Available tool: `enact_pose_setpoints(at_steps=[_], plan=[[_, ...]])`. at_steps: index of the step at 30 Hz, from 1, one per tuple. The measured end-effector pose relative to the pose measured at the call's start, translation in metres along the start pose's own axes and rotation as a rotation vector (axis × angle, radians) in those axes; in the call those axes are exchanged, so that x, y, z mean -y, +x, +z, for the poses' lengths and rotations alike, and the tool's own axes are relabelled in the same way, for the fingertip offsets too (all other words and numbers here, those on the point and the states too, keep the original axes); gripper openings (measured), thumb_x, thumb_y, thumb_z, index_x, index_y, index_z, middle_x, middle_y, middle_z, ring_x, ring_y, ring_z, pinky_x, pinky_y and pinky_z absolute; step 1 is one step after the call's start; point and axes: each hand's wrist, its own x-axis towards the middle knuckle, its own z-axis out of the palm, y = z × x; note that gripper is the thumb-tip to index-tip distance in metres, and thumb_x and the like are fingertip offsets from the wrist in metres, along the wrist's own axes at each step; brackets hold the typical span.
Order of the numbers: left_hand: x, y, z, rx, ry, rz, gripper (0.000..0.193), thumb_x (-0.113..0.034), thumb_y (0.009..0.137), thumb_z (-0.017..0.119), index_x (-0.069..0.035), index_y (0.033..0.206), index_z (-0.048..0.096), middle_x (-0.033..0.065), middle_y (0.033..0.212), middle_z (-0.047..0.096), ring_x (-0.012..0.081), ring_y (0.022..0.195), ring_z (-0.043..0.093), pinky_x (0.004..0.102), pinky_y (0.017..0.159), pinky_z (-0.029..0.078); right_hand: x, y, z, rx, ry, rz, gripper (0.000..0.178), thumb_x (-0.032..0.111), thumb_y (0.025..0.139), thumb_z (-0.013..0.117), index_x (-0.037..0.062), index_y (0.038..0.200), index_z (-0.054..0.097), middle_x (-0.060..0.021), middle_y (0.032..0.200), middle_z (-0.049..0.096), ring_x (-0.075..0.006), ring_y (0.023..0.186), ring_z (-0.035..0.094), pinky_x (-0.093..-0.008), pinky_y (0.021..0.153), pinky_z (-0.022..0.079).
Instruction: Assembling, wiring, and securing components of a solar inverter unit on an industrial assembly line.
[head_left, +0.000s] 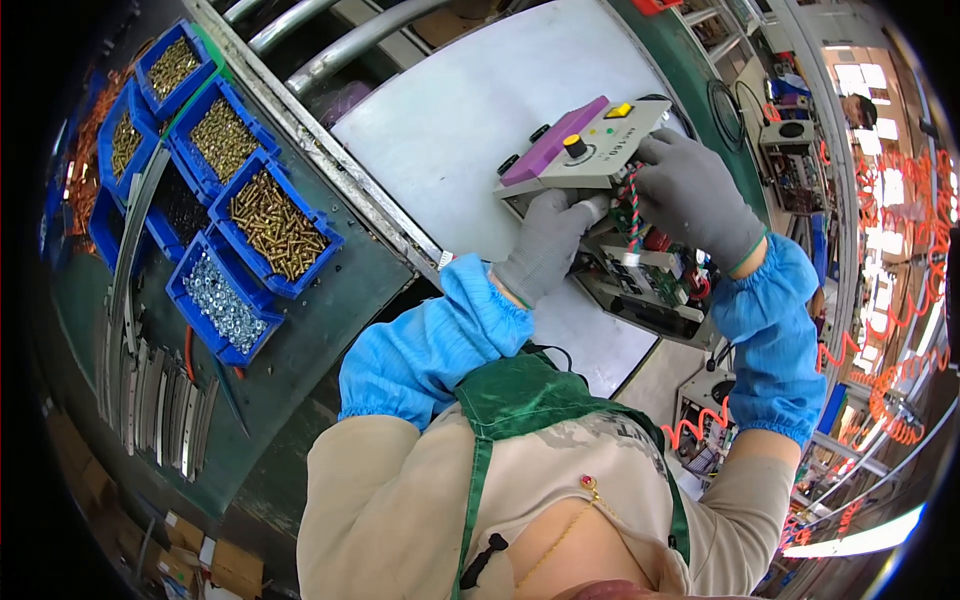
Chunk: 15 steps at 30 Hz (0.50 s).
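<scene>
A grey control panel (585,150) with a purple edge, a black-and-orange knob and a yellow switch is tilted up above an open machine housing (640,300). Circuit boards and wires show inside the housing. My left hand (545,245), in a grey glove, grips the panel's near edge with the fingers partly under it. At the panel's right end, my right hand (695,195), also gloved, has its fingers curled over the edge; some fingertips are hidden. A twisted red-and-green wire (633,205) with a white connector (631,259) hangs between the hands.
Blue bins (325,245) of brass-coloured screws and clear-looking small hardware stand on the green bench at left, beside metal strips (165,410). The housing rests on a white board (430,130). Other opened machines (705,400) and coiled orange hoses (895,400) are at right.
</scene>
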Motion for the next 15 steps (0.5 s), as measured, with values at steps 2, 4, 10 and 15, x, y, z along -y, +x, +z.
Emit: enact_pose_setpoints(at_steps=[2, 4, 10, 15], plan=[[0.004, 0.001, -0.004, 0.007, 0.071, 0.008, 0.024, -0.014, 0.092, 0.058, 0.004, 0.107, 0.064, 0.0024, 0.088, 0.064, 0.0081, 0.076, 0.058, 0.023, 0.062, 0.047, -0.006, -0.001, 0.0, 0.051, -0.015, -0.052, 0.007, 0.013, 0.071, 0.064, 0.0067, 0.069, 0.066, -0.0089, 0.09, 0.061, -0.0288, 0.091, 0.057, -0.0402, 0.069, 0.052], [0.003, 0.0, -0.003, 0.017, 0.111, 0.063, 0.028, -0.015, 0.093, 0.057, 0.006, 0.112, 0.063, 0.0039, 0.094, 0.065, 0.0073, 0.077, 0.057, 0.0246, 0.063, 0.047, -0.004, 0.0, 0.0, 0.068, -0.044, -0.041, 0.007, 0.013, 0.072, 0.064, 0.007, 0.07, 0.066, -0.0085, 0.09, 0.061, -0.028, 0.091, 0.058, -0.0401, 0.069, 0.052], [-0.015, -0.015, 0.018, -0.051, 0.126, 0.068, 0.028, -0.011, 0.091, 0.058, 0.007, 0.112, 0.059, 0.0085, 0.101, 0.064, 0.0125, 0.09, 0.059, 0.0271, 0.081, 0.049, -0.006, -0.002, 0.004, 0.107, -0.084, -0.004, 0.01, 0.013, 0.075, 0.062, 0.008, 0.077, 0.07, -0.0066, 0.093, 0.061, -0.0255, 0.095, 0.058, -0.0377, 0.073, 0.054], [-0.006, -0.013, 0.012, -0.021, 0.136, 0.208, 0.025, -0.004, 0.087, 0.057, 0.006, 0.11, 0.056, 0.012, 0.103, 0.062, 0.0181, 0.094, 0.061, 0.0305, 0.084, 0.051, 0.001, 0.005, 0.004, 0.175, -0.026, 0.07, 0.008, 0.01, 0.075, 0.061, 0.0039, 0.075, 0.066, -0.0104, 0.095, 0.061, -0.0298, 0.092, 0.058, -0.0425, 0.075, 0.051]])
